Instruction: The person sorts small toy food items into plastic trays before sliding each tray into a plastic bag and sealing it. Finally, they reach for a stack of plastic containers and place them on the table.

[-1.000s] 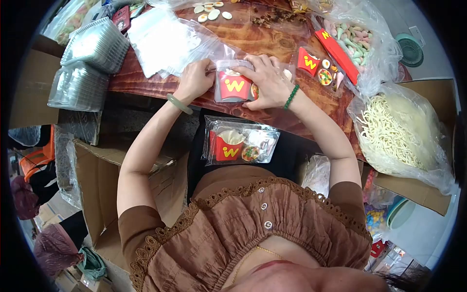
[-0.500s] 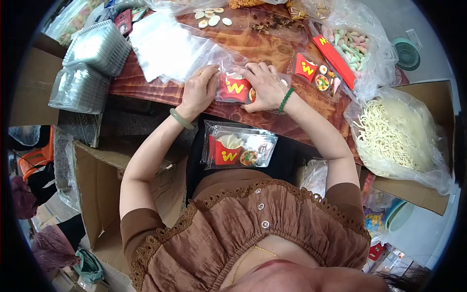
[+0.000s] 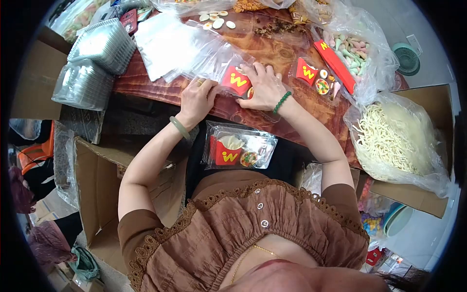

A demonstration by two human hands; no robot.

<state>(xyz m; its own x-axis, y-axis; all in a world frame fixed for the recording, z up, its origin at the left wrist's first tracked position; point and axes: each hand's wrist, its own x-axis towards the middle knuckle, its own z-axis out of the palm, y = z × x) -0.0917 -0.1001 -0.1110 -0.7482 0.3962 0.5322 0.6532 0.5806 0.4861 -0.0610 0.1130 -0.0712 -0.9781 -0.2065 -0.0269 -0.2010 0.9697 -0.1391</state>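
On the table's near edge lies a clear plastic bag (image 3: 224, 73) holding a red fries carton (image 3: 236, 82) with a yellow mark. My left hand (image 3: 197, 101) is closed, fingertips pinching the bag's left lower edge. My right hand (image 3: 265, 88) spans the bag's right part, thumb at the near side and fingers at the far side, gripping it and covering some contents. A filled packet (image 3: 243, 148) with another red carton and a small round pizza-like piece rests on my lap. Flat clear bags (image 3: 168, 44) lie in a pile beyond my left hand.
Stacked clear plastic trays (image 3: 85, 82) stand at left. At right are a carton with small food-like pieces (image 3: 322, 86), flat red cartons (image 3: 335, 65), a bag of pastel pieces (image 3: 348, 48) and a bag of cream strands (image 3: 389, 141). White oval pieces (image 3: 218, 23) lie at the back.
My left hand has drawn slightly down, away from the carton, with its fingers closed on the bag's edge. My right hand has shifted a little left over the bag.
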